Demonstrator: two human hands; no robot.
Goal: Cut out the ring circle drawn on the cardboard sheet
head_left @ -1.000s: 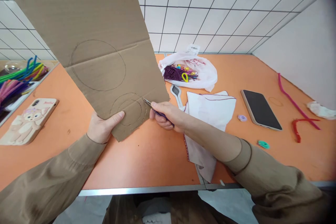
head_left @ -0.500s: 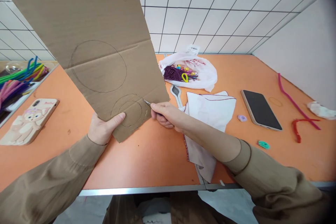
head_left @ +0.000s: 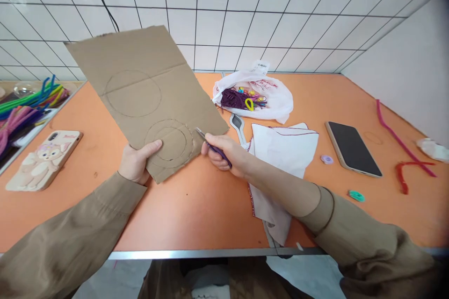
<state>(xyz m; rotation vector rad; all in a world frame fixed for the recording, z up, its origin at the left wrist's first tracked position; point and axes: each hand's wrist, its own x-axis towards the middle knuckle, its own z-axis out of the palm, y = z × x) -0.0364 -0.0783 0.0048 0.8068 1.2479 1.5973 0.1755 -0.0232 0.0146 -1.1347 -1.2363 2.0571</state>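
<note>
My left hand (head_left: pixel 138 161) grips the lower left edge of a brown cardboard sheet (head_left: pixel 147 70), its thumb lying flat on the front. Pencilled on the sheet are a large circle and, below, two smaller circles, one inside the other. The right side of the outer lower circle looks rough and pierced. My right hand (head_left: pixel 224 152) is closed around a slim pointed tool (head_left: pixel 221 153) with a metal tip and dark purple handle; its exact kind is unclear. The tip is close to the cardboard, just right of the outer circle; whether it touches cannot be made out.
Behind lies a white plastic bag (head_left: pixel 277 98) with purple yarn. White stitched cloth (head_left: pixel 284 145) and a grey-white tool (head_left: pixel 237 126) lie right of centre. Further right are a phone (head_left: pixel 352 148) and pipe cleaners (head_left: pixel 396 138). At left sit a cartoon phone case (head_left: pixel 45 161) and coloured bundles (head_left: pixel 24 107).
The cardboard has been lowered and tilted back, farther from my view. The tool's tip has come away from the outer circle's line, and more of its handle shows.
</note>
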